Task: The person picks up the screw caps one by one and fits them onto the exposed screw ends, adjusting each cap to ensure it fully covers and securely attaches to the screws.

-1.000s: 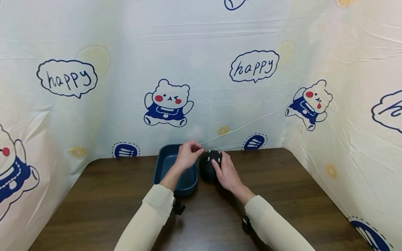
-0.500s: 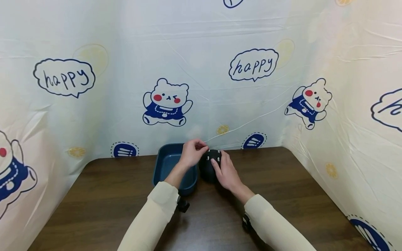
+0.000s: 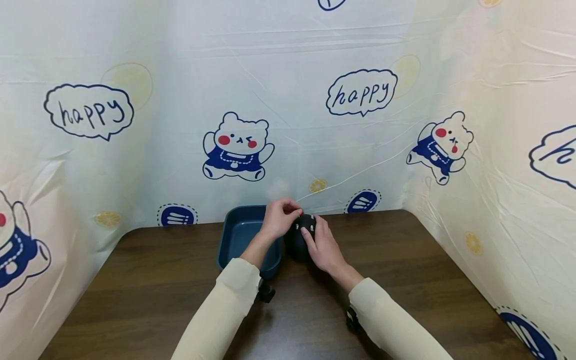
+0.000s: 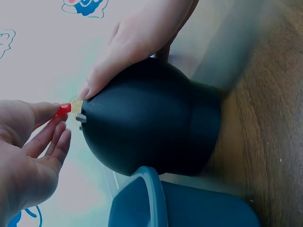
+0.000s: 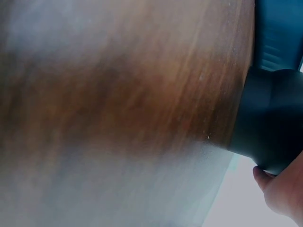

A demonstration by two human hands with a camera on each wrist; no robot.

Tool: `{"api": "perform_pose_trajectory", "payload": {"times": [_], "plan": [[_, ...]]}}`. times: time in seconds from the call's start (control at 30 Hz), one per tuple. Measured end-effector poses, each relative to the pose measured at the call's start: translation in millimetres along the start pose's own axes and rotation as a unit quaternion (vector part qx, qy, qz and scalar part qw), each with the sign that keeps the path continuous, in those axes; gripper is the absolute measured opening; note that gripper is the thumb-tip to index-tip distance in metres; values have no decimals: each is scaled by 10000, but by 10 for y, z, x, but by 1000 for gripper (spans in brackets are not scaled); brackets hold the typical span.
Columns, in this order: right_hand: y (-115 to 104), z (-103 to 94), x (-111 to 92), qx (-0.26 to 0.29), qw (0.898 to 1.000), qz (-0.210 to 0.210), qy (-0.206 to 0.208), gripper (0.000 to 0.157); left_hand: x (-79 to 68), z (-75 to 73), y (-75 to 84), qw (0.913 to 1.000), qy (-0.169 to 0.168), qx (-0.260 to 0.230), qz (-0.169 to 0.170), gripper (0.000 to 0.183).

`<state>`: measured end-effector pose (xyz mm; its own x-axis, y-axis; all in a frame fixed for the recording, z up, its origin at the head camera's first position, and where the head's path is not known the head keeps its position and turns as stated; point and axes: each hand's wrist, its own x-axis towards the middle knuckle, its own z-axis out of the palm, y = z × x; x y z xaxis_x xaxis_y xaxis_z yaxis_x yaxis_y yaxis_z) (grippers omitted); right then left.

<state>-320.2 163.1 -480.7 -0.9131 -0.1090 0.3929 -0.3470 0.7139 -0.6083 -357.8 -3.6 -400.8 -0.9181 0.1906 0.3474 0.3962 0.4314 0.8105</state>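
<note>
A black dome-shaped object (image 4: 142,118) with a narrower base stands on the table; several short metal screws (image 4: 81,117) stick up from its top. My left hand (image 3: 279,218) pinches a small red piece (image 4: 63,109) between thumb and fingertips, right at the top of the dome. A yellowish translucent bit (image 4: 75,106) shows beside the red piece, partly hidden; I cannot tell what it is. My right hand (image 3: 325,248) grips the dome from its right side, thumb on the near face. In the right wrist view only the dome's base (image 5: 265,113) and part of that hand show.
A blue rectangular bin (image 3: 225,240) stands just left of the dome, partly under my left forearm. The wooden table (image 3: 148,285) meets a printed white curtain (image 3: 297,100) at its back edge and on both sides.
My left hand has moved a little to the right with the red piece, from beside the dome to its top. My right hand keeps its grip on the dome.
</note>
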Motion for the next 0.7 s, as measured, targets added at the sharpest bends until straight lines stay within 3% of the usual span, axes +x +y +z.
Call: {"api": "perform_pose_trajectory", "payload": {"times": [0.7], "plan": [[13, 5, 4, -40, 9997, -211, 150, 61, 80, 174, 67, 9993, -165, 307, 151, 4]]}}
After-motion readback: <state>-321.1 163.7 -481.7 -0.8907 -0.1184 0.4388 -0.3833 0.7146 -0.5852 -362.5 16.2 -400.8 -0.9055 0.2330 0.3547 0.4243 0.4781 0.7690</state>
